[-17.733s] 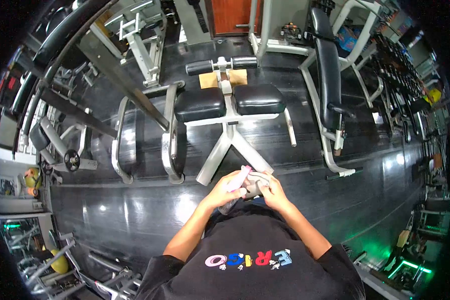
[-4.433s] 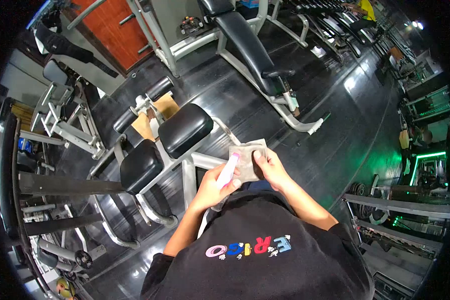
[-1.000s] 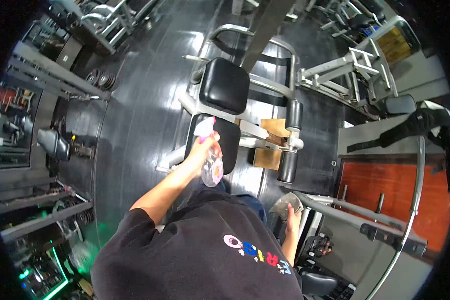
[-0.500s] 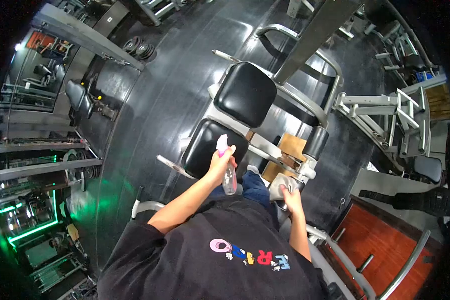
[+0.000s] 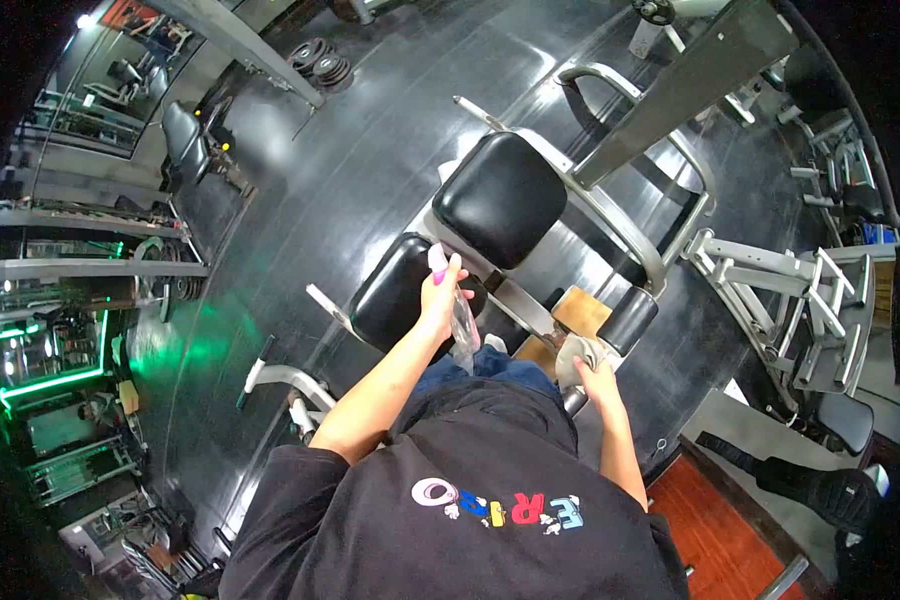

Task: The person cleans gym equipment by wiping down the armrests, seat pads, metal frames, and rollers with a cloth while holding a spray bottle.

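My left hand (image 5: 442, 300) is closed round the neck of a clear spray bottle (image 5: 464, 335) with a pink and white nozzle, above the lower black pad (image 5: 395, 295) of a bench. My right hand (image 5: 597, 378) grips a folded grey-beige cloth (image 5: 573, 360), close to the bench's black foam roller (image 5: 630, 318) and a tan foot plate (image 5: 583, 311). The second black pad (image 5: 500, 200) lies farther up, beside the first. Whether the cloth touches the roller cannot be made out.
A thick grey machine beam (image 5: 690, 95) slants over the upper right, above curved silver tubes (image 5: 610, 215). A silver machine (image 5: 770, 270) stands at the right, an orange-red door (image 5: 720, 530) at the lower right. Weight plates (image 5: 320, 62) lie at the upper left. Racks line the left side.
The view has turned and shifted slightly. My right hand with the cloth now appears a little higher and farther right beside the roller. The bottle is still in my left hand.
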`<action>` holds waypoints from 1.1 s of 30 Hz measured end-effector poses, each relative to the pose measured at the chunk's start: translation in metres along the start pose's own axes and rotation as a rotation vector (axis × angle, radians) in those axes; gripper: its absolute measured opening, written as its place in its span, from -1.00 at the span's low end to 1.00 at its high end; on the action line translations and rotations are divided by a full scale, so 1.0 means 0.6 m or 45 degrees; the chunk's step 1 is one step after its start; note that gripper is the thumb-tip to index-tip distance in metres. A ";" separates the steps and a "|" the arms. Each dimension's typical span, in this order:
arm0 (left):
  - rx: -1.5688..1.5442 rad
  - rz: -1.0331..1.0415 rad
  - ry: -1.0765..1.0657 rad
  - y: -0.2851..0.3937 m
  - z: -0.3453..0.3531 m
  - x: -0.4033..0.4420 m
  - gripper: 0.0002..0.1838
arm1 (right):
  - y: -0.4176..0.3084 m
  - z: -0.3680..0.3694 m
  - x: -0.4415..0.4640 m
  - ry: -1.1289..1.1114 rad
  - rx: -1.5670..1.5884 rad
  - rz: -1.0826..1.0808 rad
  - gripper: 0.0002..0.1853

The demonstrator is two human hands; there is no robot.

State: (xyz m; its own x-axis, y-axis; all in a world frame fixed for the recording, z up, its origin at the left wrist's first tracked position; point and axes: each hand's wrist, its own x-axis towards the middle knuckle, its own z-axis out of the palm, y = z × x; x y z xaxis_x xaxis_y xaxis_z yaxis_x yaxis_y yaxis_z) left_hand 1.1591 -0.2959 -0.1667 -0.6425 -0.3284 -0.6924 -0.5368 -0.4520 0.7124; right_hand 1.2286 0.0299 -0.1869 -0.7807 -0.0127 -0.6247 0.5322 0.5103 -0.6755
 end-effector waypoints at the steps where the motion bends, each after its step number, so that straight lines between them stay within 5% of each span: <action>1: -0.006 0.014 0.013 -0.002 -0.001 0.004 -0.50 | 0.040 0.007 0.031 0.017 0.010 -0.080 -0.54; 8: 0.057 -0.023 0.104 -0.038 0.008 -0.002 -0.56 | 0.045 0.018 0.061 -0.043 0.006 -0.244 -0.54; 11: 0.107 -0.094 0.077 -0.076 0.013 -0.018 -0.55 | 0.049 0.019 0.058 -0.150 -0.020 -0.061 -0.55; 14: 0.135 -0.136 -0.024 -0.116 0.011 -0.031 -0.56 | 0.063 0.023 0.053 -0.066 0.027 -0.166 -0.57; 16: 0.114 -0.195 -0.101 -0.113 0.008 -0.041 -0.58 | 0.048 0.016 0.051 -0.120 -0.044 0.095 -0.58; 24: 0.066 0.221 -0.009 -0.006 -0.137 -0.012 -0.54 | 0.102 0.125 0.163 0.167 0.146 -0.100 -0.44; 30: -0.261 -0.033 -0.201 0.038 -0.232 0.026 -0.51 | -0.134 0.190 0.186 0.121 -0.150 0.005 -0.43; 31: -0.216 -0.019 -0.218 0.037 -0.232 0.030 -0.53 | -0.101 0.239 0.231 0.241 -0.118 -0.247 -0.49; 33: -0.194 -0.015 -0.217 0.030 -0.235 0.029 -0.54 | -0.152 0.265 0.227 0.272 -0.133 -0.310 -0.54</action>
State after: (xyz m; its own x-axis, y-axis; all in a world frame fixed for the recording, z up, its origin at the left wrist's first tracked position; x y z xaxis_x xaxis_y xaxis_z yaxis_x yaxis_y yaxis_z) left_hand 1.2155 -0.4264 -0.1822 -0.7265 -0.1832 -0.6623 -0.4646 -0.5793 0.6697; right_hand 1.1256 -0.1551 -0.2726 -0.9377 0.0299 -0.3461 0.2937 0.6002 -0.7440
